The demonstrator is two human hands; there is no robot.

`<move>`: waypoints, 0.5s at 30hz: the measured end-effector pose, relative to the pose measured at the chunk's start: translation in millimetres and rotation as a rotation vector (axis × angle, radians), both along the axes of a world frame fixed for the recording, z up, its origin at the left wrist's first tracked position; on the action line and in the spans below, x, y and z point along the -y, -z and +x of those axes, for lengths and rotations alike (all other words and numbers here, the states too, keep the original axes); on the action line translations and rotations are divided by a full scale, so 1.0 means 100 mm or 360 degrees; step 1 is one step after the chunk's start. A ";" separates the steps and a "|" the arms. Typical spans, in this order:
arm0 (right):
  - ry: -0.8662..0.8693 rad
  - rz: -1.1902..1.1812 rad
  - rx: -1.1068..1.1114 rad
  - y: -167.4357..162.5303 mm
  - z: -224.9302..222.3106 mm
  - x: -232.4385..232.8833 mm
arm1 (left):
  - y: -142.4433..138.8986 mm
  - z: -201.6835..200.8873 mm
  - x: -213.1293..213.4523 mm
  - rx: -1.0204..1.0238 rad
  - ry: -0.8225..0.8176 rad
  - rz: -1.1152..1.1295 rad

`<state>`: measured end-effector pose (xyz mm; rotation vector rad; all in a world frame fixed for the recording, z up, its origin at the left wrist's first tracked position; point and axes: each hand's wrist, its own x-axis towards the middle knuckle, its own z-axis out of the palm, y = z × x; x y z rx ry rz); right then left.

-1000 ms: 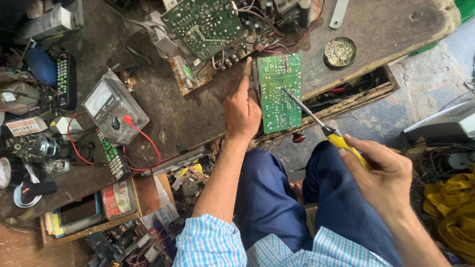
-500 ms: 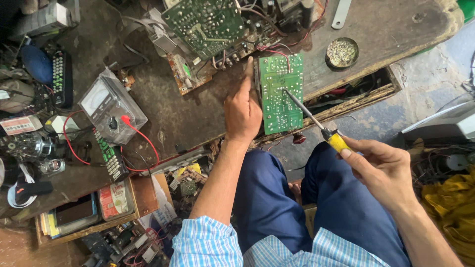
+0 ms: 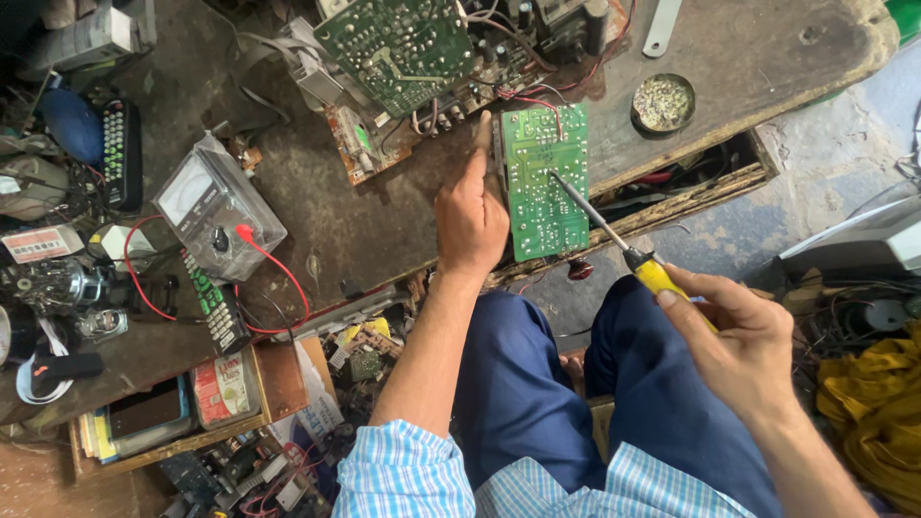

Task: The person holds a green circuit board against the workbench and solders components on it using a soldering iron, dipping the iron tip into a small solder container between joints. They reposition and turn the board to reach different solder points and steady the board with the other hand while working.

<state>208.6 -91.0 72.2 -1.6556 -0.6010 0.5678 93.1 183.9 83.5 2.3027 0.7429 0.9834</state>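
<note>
Cluttered, stained workbench [image 3: 384, 230] fills the upper frame. Upper right, a round tin [image 3: 663, 102] holds pale, crumbly residue. At centre top, a small green circuit board [image 3: 545, 182] lies at the bench edge. Left hand [image 3: 470, 216] rests flat beside it, fingers extended, touching its left edge. Right hand [image 3: 743, 341], lower right, is closed around a yellow-handled soldering iron [image 3: 614, 240], tip on the board.

1. Small circuit board [image 3: 545, 182] – matt green laminate speckled with dull solder points.
2. Soldering iron [image 3: 628, 251] – thin metal shaft, glossy yellow plastic handle.
3. Workbench [image 3: 384, 225] – rough, stained wood, splintered at the edge.
4. Round tin [image 3: 663, 102] – dull metal, grainy contents.
5. Meter [image 3: 216, 206] – clear, glossy plastic casing.
6. Trousers [image 3: 523, 384] – smooth blue cloth.
</note>
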 end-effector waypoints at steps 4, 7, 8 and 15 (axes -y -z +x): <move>0.0026 0.0044 -0.0082 -0.01 -0.06 -0.01 | 0.01 0.01 0.00 -0.0070 -0.0057 -0.0064; 0.0033 0.0027 -0.0042 -0.02 -0.06 0.01 | 0.02 0.00 0.00 -0.0119 -0.0095 -0.0076; 0.0034 0.0031 -0.0051 -0.03 -0.06 0.01 | 0.01 0.01 0.00 -0.0134 -0.0108 -0.0079; 0.0059 0.0015 -0.0077 -0.01 -0.08 -0.01 | -0.01 0.01 0.01 -0.0172 -0.0118 -0.0184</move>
